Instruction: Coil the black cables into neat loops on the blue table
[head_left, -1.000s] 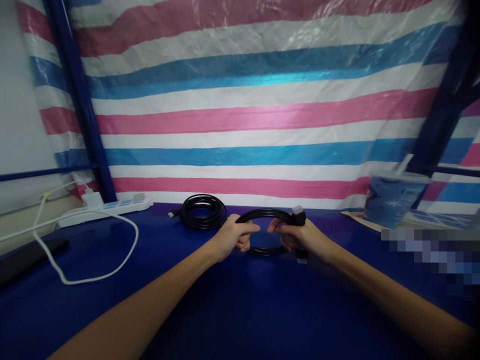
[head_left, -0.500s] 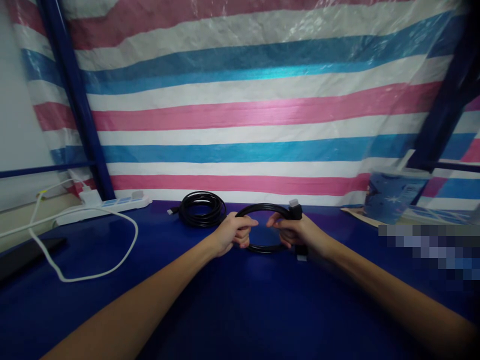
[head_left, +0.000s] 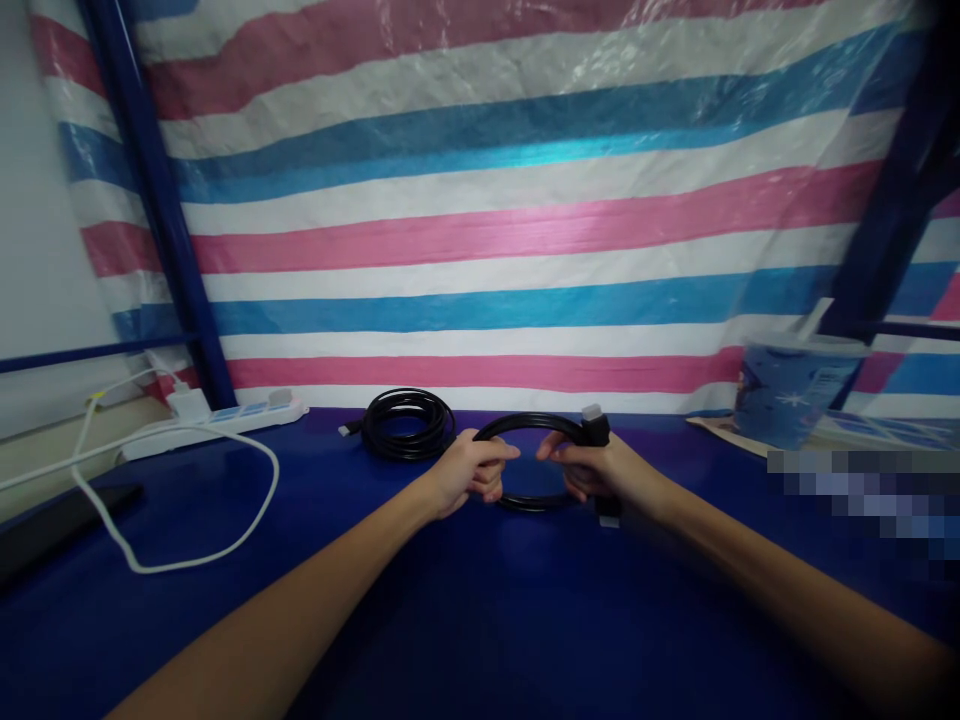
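Between my two hands a thick black cable (head_left: 536,420) is held up as a round coil. My left hand (head_left: 471,470) is closed around the coil's left side. On the right side, my right hand (head_left: 589,465) grips the coil beside its connectors. One connector (head_left: 595,425) with a pale tip sticks up above the right hand, and another (head_left: 608,510) points down below it. A second black cable coil (head_left: 405,425) lies on the blue table (head_left: 465,610), just behind and left of my left hand, its plug pointing left.
At the left are a white power strip (head_left: 225,425), a looping white cable (head_left: 202,562) and a flat black object (head_left: 60,530). A blue cup (head_left: 787,395) with a straw stands at the right. Striped sheeting (head_left: 487,235) hangs behind the table.
The view has shifted slightly, so most things sit a little further right and lower. Both hands keep their hold on the coil.
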